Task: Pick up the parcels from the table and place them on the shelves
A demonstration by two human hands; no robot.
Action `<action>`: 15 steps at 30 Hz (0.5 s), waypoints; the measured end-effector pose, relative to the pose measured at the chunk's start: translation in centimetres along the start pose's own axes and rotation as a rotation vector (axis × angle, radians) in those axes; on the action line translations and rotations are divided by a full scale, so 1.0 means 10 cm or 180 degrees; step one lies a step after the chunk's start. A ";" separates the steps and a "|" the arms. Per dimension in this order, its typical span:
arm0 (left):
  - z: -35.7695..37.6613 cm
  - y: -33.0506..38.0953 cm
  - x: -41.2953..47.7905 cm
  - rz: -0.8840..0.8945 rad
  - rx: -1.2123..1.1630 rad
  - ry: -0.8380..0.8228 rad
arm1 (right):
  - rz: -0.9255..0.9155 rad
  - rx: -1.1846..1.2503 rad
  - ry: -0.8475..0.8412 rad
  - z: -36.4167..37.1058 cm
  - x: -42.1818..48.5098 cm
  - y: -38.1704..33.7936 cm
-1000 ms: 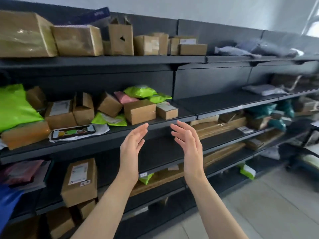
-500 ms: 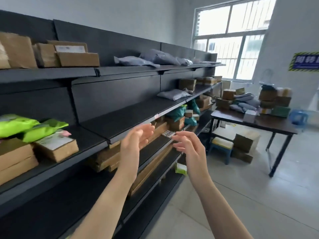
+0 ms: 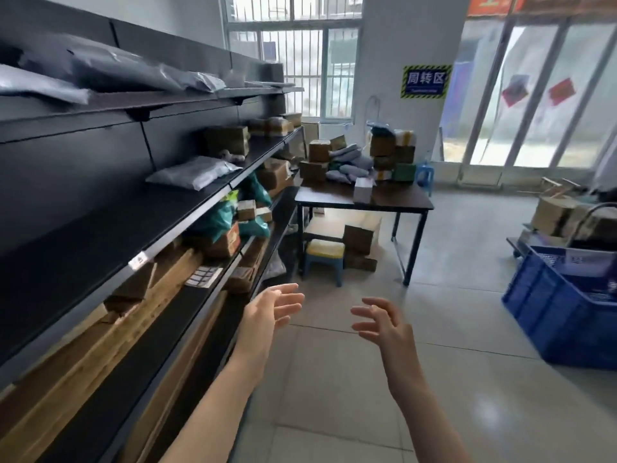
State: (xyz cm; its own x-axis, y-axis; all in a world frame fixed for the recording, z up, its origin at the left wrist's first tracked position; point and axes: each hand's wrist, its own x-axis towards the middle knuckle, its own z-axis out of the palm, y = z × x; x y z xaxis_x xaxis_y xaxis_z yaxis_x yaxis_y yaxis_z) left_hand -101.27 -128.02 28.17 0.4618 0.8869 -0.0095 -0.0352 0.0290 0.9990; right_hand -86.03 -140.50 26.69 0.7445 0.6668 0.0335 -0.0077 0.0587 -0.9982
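Note:
A dark table (image 3: 394, 198) stands ahead near the window, piled with brown cardboard boxes (image 3: 319, 151), grey mail bags (image 3: 349, 162) and a small white box (image 3: 363, 190). Black shelves (image 3: 140, 212) run along my left and carry grey bags, boxes and teal bags. My left hand (image 3: 272, 307) and my right hand (image 3: 384, 324) are raised over the floor, both empty with fingers spread, well short of the table.
A blue plastic crate (image 3: 564, 305) sits on the floor at the right, with a cart of boxes (image 3: 561, 215) behind it. Under the table are a small stool (image 3: 324, 259) and cardboard boxes (image 3: 359, 240). A blue stool (image 3: 424, 173) stands behind the table.
My view has swung right, from facing the shelves to facing the table down the aisle. Both hands stayed empty and dropped lower in view.

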 end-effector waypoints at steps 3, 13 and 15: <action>0.40 -0.04 0.67 0.0045 0.0078 -0.0242 | -0.0053 -0.0034 0.0190 -0.17 0.65 0.03; 1.71 0.18 2.85 0.0236 0.0053 -0.0429 | -0.0174 -0.0208 0.0305 -0.64 3.03 -0.15; 1.92 0.25 3.27 0.0274 0.0043 -0.0415 | -0.0216 -0.0264 0.0298 -0.67 3.50 -0.23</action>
State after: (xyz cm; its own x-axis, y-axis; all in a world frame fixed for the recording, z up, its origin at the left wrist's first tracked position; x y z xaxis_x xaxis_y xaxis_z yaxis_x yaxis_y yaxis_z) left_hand -69.25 -107.76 31.17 0.5689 0.8184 0.0814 -0.0681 -0.0517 0.9963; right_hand -55.49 -122.32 29.79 0.8006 0.5908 0.1002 0.0971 0.0372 -0.9946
